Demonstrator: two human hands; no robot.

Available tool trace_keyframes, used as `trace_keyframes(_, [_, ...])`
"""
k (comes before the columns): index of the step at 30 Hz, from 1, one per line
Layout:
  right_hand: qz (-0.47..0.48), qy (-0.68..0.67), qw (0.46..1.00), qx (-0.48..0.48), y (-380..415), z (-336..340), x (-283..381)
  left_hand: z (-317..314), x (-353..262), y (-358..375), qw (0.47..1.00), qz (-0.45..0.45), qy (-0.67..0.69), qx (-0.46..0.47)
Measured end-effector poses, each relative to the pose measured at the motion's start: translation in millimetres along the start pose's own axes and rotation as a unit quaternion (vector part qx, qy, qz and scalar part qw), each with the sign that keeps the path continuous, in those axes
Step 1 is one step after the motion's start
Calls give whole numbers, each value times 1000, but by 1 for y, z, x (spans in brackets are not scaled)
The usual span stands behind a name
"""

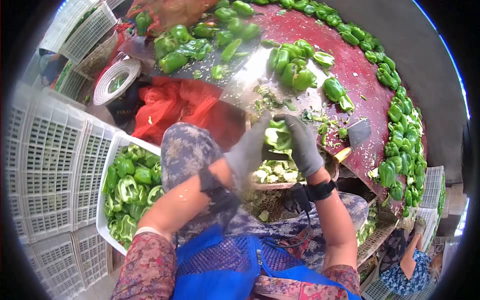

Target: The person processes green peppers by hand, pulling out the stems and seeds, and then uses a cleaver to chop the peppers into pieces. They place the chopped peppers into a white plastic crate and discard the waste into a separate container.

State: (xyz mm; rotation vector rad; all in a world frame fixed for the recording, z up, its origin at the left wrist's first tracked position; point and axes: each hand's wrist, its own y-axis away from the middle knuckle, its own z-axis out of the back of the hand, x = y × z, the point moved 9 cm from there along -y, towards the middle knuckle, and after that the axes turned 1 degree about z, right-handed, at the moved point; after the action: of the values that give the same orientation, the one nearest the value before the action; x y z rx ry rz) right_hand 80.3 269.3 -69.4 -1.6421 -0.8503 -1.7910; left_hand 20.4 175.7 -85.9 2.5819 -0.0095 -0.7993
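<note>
Both my hands wear grey gloves and meet near the table's front edge. Between them is an opened green pepper, its pale inside facing up. My right hand wraps round the pepper's right side. My left hand, blurred by motion, is at its left side. Below them a container holds pale pepper cores. A cleaver with a wide blade and a yellowish handle lies on the red table to the right.
Whole peppers lie on the red table, with a long row along its curved edge. A white crate of cut peppers stands at left, beside stacked crates. Red mesh lies nearby. Another person is at lower right.
</note>
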Motion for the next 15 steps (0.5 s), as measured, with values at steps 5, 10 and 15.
trace_keyframes(5, [318, 375, 857, -155, 41, -12, 73, 12, 3, 13, 993, -114, 27, -26])
trace_keyframes(10, [92, 430, 898, 11, 58, -47, 41, 9, -14, 37, 924, -253, -278, -75])
trace_keyframes(15, [-5, 89, 995, 49, 51, -49, 11, 28, 2, 30, 962, -206, -172, -39])
